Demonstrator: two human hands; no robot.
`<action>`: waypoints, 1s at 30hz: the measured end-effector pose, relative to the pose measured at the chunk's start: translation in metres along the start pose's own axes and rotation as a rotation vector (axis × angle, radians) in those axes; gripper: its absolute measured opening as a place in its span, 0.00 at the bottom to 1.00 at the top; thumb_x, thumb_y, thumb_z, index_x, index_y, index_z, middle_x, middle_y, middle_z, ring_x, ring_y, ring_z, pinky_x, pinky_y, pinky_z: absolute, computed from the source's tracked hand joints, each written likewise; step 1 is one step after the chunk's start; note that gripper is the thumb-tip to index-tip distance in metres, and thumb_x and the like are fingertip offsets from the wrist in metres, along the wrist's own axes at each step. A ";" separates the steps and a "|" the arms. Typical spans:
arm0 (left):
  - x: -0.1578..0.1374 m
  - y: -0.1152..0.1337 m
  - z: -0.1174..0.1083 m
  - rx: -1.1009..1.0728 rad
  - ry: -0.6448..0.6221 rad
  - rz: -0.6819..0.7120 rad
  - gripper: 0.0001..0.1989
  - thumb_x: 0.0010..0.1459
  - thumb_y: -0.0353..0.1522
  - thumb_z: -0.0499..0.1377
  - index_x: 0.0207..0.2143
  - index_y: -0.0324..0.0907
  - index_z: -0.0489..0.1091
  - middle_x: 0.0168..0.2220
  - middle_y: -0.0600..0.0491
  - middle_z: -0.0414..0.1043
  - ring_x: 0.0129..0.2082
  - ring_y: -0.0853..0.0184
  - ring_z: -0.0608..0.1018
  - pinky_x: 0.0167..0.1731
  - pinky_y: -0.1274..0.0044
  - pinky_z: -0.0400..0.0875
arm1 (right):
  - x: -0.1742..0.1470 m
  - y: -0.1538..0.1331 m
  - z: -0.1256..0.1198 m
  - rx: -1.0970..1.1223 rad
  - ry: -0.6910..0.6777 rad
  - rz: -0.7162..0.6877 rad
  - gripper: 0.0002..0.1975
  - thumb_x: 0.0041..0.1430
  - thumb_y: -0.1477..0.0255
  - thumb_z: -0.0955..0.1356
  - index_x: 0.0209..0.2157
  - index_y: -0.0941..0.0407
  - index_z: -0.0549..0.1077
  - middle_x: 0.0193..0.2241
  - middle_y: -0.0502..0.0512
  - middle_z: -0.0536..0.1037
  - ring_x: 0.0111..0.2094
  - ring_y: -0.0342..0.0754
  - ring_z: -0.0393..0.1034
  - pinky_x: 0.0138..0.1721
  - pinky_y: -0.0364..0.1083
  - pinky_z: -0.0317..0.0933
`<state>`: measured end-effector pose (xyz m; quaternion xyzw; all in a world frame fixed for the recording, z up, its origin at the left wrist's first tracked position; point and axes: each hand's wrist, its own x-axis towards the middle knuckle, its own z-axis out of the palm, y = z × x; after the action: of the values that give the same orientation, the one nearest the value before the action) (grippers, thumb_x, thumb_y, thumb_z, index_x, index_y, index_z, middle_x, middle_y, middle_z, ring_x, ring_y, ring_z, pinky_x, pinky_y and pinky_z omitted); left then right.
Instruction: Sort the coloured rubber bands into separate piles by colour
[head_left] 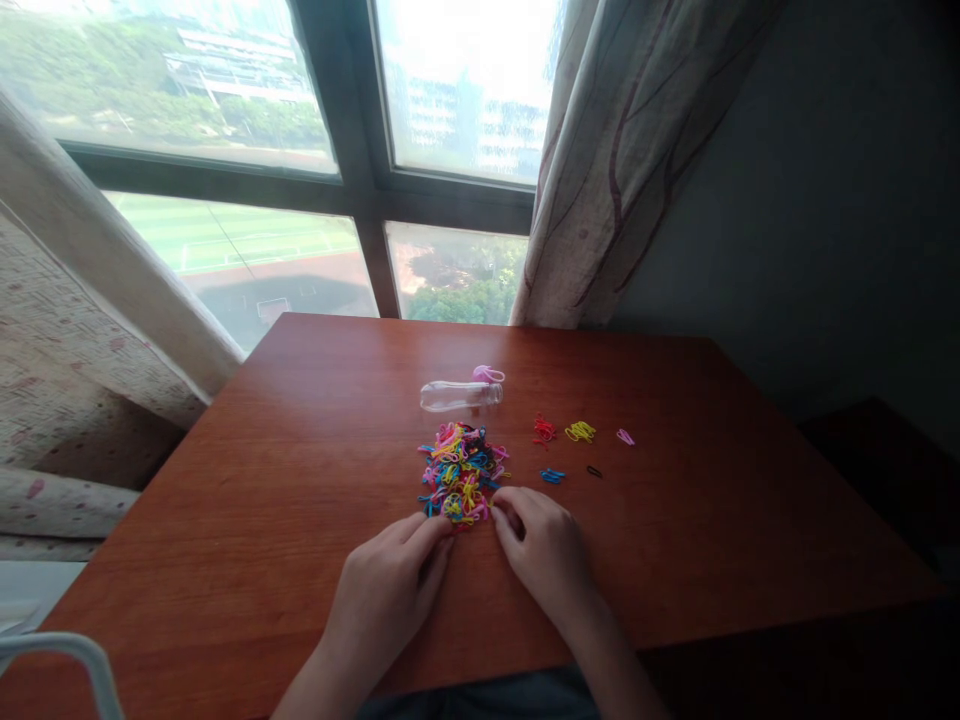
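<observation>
A heap of small rubber bands (461,470) in many colours lies in the middle of the table. At its near left edge, my left hand (394,565) has its thumb and fingers drawn together, touching the heap beside a bit of red; what is pinched there is hidden. My right hand (541,540) is closed in a pinch at the near right edge, with a bit of yellow band at the fingertips. Sorted bands lie to the right: a red group (544,430), a yellow group (580,431), a blue group (553,476), a pink band (625,437) and a black band (594,471).
Behind the heap a clear bottle (454,396) lies on its side, with a pink cap (487,374) by its neck. The brown wooden table (300,420) reaches to a window with curtains (600,150). A white curved bar (67,645) stands at the lower left.
</observation>
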<state>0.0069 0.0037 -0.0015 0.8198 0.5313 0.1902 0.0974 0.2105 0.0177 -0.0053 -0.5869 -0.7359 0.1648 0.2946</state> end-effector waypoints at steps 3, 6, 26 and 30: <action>0.001 0.000 0.000 0.002 0.003 -0.001 0.11 0.66 0.34 0.50 0.40 0.46 0.72 0.35 0.53 0.78 0.33 0.64 0.80 0.32 0.76 0.72 | -0.001 0.001 0.000 0.001 0.001 -0.003 0.06 0.61 0.77 0.66 0.31 0.53 0.73 0.27 0.48 0.75 0.29 0.45 0.69 0.32 0.42 0.56; 0.001 0.001 -0.001 0.003 -0.009 -0.005 0.10 0.66 0.33 0.50 0.40 0.46 0.72 0.35 0.53 0.78 0.33 0.64 0.80 0.32 0.76 0.72 | -0.001 0.002 0.001 -0.007 0.008 -0.007 0.06 0.60 0.77 0.66 0.30 0.53 0.71 0.26 0.48 0.74 0.29 0.45 0.69 0.32 0.43 0.55; 0.001 0.002 -0.001 -0.006 0.003 -0.002 0.10 0.66 0.34 0.50 0.38 0.47 0.72 0.34 0.54 0.78 0.33 0.64 0.80 0.31 0.76 0.71 | -0.002 0.002 -0.003 0.002 0.001 -0.033 0.07 0.61 0.76 0.65 0.30 0.54 0.72 0.25 0.49 0.73 0.28 0.45 0.68 0.31 0.42 0.55; 0.000 0.001 -0.001 -0.008 0.001 0.002 0.10 0.66 0.34 0.51 0.39 0.47 0.72 0.35 0.54 0.78 0.33 0.64 0.80 0.31 0.76 0.72 | -0.003 0.002 -0.003 0.130 0.035 0.003 0.08 0.62 0.73 0.64 0.31 0.54 0.74 0.24 0.49 0.74 0.26 0.45 0.67 0.29 0.42 0.58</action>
<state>0.0072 0.0034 0.0002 0.8199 0.5296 0.1930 0.1004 0.2147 0.0145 -0.0047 -0.5703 -0.7176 0.2025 0.3446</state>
